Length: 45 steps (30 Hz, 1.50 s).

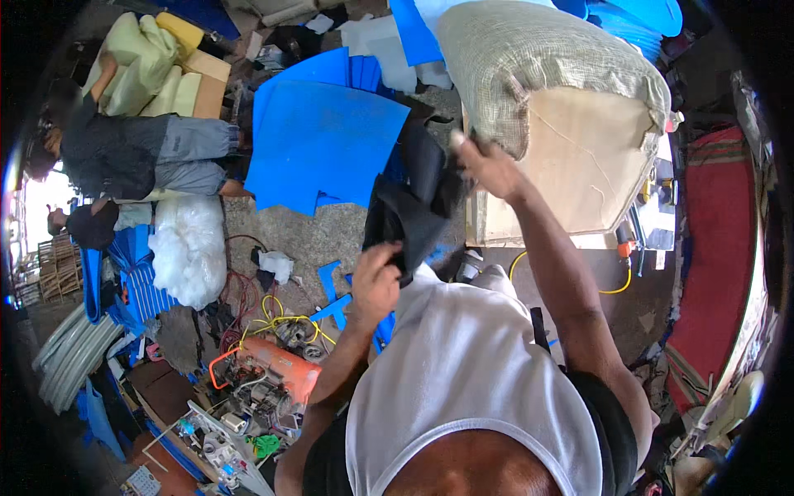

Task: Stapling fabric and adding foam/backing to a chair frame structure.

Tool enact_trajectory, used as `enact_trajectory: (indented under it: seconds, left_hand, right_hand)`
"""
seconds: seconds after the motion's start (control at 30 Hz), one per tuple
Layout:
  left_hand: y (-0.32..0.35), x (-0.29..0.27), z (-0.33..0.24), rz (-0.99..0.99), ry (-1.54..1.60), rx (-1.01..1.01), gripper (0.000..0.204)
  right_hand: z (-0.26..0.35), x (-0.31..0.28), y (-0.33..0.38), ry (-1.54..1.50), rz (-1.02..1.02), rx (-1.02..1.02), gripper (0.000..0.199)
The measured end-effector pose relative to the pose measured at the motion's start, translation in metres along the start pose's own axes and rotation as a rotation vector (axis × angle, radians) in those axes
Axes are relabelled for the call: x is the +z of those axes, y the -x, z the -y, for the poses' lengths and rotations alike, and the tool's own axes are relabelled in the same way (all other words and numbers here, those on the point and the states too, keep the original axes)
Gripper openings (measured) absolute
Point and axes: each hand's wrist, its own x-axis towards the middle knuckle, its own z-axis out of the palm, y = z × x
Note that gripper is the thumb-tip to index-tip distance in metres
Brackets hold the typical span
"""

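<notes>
A piece of black cloth [413, 217] hangs in loose folds in front of my body, between my two hands. My left hand [376, 281] is closed on its lower edge near my white shirt. Up and to the right, my right hand [490, 168] has its fingers curled at the cloth's upper right side, somewhat blurred, with the thumb pointing up. Just beyond my right hand stands a large block with pale board [583, 157] on its near face and coarse burlap [546, 45] over its top and side. The cloth partly covers its left edge.
Blue sheets [322, 140] lie on the floor ahead. At lower left are an orange compressor [281, 368], a yellow hose [294, 318] and blue offcuts [335, 302]. White fibre stuffing [188, 248] sits further left, near another person [124, 157]. A red padded panel [713, 264] stands right.
</notes>
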Motion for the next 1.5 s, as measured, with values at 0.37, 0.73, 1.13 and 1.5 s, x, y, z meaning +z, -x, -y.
enact_trajectory:
  seconds: [0.37, 0.73, 1.13, 1.5]
  left_hand:
    - [0.150, 0.047, -0.031, 0.433, 0.117, -0.183, 0.027]
    - [0.003, -0.147, -0.021, -0.192, 0.207, 0.155, 0.084]
    - [-0.089, -0.153, -0.133, -0.076, 0.178, 0.498, 0.022]
    - [0.050, 0.085, -0.195, 0.927, 0.013, 0.122, 0.024]
  right_hand:
    - [-0.056, 0.128, 0.062, 0.465, 0.223, -0.507, 0.044]
    - [0.113, 0.116, 0.197, 0.580, 0.157, -0.774, 0.019]
    - [0.067, 0.013, 0.262, 0.787, -0.356, -0.667, 0.032]
    - [-0.198, -0.039, 0.316, 0.592, 0.560, -0.243, 0.078]
